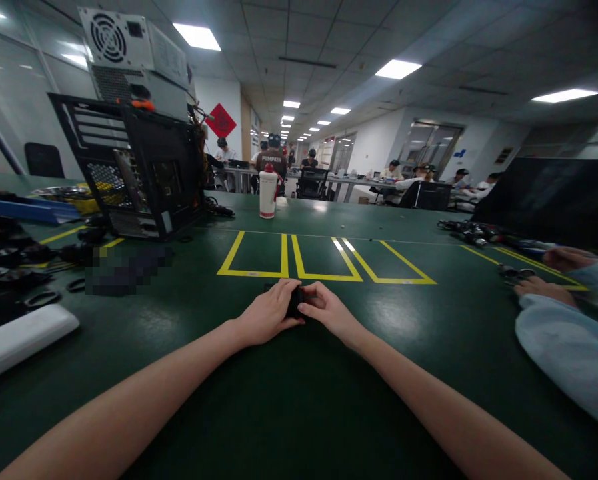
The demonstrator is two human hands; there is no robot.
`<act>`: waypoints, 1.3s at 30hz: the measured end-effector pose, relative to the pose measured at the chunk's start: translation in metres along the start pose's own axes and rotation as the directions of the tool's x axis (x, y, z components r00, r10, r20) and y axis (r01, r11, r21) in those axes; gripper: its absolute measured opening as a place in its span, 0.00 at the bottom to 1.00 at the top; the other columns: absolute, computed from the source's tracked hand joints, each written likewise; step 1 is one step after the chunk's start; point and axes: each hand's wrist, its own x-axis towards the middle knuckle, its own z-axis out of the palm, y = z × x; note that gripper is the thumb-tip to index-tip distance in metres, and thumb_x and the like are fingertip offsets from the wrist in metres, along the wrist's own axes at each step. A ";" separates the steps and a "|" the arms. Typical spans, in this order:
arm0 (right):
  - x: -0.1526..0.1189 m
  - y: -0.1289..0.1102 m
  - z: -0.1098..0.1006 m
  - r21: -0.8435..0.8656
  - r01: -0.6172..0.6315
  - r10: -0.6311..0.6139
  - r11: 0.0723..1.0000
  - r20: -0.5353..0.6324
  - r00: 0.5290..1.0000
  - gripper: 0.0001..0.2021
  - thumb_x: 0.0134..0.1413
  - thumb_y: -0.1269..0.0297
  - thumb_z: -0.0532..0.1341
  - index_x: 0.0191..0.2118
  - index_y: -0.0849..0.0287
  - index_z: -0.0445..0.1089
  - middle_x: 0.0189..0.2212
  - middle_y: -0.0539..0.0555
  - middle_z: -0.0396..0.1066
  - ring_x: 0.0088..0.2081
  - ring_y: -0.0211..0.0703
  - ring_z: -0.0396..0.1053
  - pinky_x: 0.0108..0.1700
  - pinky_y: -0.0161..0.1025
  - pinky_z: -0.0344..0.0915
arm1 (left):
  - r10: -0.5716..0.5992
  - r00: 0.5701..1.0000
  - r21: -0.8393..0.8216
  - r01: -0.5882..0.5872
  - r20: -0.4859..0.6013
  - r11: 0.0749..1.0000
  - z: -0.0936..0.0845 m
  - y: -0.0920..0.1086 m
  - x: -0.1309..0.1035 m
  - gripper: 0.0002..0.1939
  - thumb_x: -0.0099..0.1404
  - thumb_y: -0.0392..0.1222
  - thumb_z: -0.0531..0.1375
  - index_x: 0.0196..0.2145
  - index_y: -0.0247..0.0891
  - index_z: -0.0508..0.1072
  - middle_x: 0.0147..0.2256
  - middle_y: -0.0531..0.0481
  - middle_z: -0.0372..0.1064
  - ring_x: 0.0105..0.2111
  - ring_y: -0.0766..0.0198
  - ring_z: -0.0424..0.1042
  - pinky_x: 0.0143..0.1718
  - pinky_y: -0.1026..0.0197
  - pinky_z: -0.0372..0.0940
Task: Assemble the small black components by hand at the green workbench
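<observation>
Both my hands meet at the middle of the green table (319,407), close to the yellow tape outlines (329,277). My left hand (271,310) is closed around a small black object (294,305), with its fingers over the top and the thumb low down. From the other side, my right hand (329,310) pinches the same object between thumb and fingers. Most of the object is covered by my fingers, so its kind cannot be made out.
A black computer case (143,167) with silver power supplies (133,53) on top stands at left. Nearby lie black parts (3,267) and a white long object (23,340). A white cup (267,193) stands ahead. At right, a co-worker's hands (546,290) are beside black round parts (513,272).
</observation>
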 end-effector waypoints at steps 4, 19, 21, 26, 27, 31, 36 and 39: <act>-0.001 -0.001 -0.002 0.022 0.040 -0.042 0.999 0.061 0.997 0.16 0.40 0.68 0.62 0.37 0.55 0.58 0.38 0.50 0.63 0.44 0.41 0.64 0.47 0.44 0.61 | 0.017 1.000 -0.013 -0.017 -0.011 1.000 0.000 0.000 0.000 0.30 0.58 0.48 0.55 0.53 0.41 0.44 0.49 0.43 0.52 0.46 0.55 0.60 0.43 0.50 0.61; 0.005 -0.005 -0.003 -0.037 -0.048 0.047 0.998 -0.019 0.999 0.14 0.42 0.61 0.61 0.37 0.59 0.61 0.37 0.52 0.64 0.41 0.42 0.65 0.46 0.45 0.61 | 0.004 1.000 0.002 -0.004 0.003 1.000 -0.001 0.001 0.001 0.32 0.56 0.49 0.56 0.53 0.41 0.44 0.50 0.43 0.51 0.47 0.55 0.60 0.44 0.51 0.61; 0.004 -0.007 -0.005 -0.009 -0.020 0.020 1.000 0.029 0.999 0.15 0.40 0.63 0.62 0.36 0.58 0.60 0.37 0.51 0.64 0.41 0.41 0.65 0.46 0.45 0.61 | 0.013 1.000 -0.001 -0.013 0.003 1.000 -0.001 0.000 0.001 0.32 0.57 0.48 0.56 0.53 0.41 0.44 0.50 0.43 0.51 0.47 0.54 0.60 0.44 0.50 0.61; 0.001 -0.011 -0.005 -0.013 0.031 -0.030 0.999 0.075 0.997 0.15 0.39 0.66 0.63 0.35 0.57 0.59 0.36 0.49 0.63 0.41 0.40 0.65 0.46 0.43 0.61 | 0.033 0.999 -0.011 -0.033 -0.009 0.999 -0.001 0.001 0.001 0.31 0.57 0.48 0.56 0.52 0.40 0.44 0.50 0.43 0.52 0.48 0.55 0.59 0.45 0.50 0.60; 0.001 -0.011 -0.005 -0.018 0.030 -0.029 0.999 0.065 0.997 0.13 0.40 0.66 0.62 0.35 0.57 0.59 0.36 0.49 0.63 0.41 0.40 0.65 0.46 0.43 0.61 | 0.032 0.999 -0.010 -0.032 -0.007 0.999 -0.001 0.001 0.001 0.31 0.57 0.48 0.56 0.53 0.40 0.44 0.50 0.43 0.51 0.48 0.55 0.59 0.45 0.50 0.60; 0.004 -0.009 -0.004 -0.038 0.023 -0.022 0.999 0.002 1.000 0.10 0.43 0.63 0.60 0.33 0.57 0.61 0.34 0.49 0.64 0.40 0.40 0.66 0.45 0.43 0.62 | 0.018 1.000 -0.003 -0.018 -0.011 1.000 -0.001 0.001 0.001 0.32 0.56 0.49 0.56 0.53 0.41 0.44 0.50 0.43 0.51 0.48 0.54 0.59 0.44 0.49 0.61; 0.008 -0.006 -0.005 -0.073 -0.022 0.020 0.997 -0.032 0.999 0.14 0.42 0.63 0.61 0.38 0.59 0.61 0.38 0.52 0.64 0.42 0.41 0.65 0.47 0.44 0.60 | 0.005 1.000 -0.014 -0.005 -0.003 1.000 -0.001 0.001 0.001 0.32 0.56 0.49 0.56 0.52 0.41 0.44 0.49 0.43 0.52 0.46 0.55 0.61 0.43 0.50 0.62; 0.008 -0.007 -0.006 -0.078 -0.050 0.049 0.996 -0.015 0.999 0.14 0.42 0.63 0.60 0.37 0.60 0.61 0.38 0.53 0.65 0.41 0.42 0.65 0.47 0.46 0.60 | 0.000 1.000 -0.002 0.000 -0.004 1.000 0.000 0.000 0.001 0.32 0.56 0.49 0.56 0.53 0.40 0.44 0.50 0.43 0.52 0.47 0.55 0.60 0.44 0.50 0.61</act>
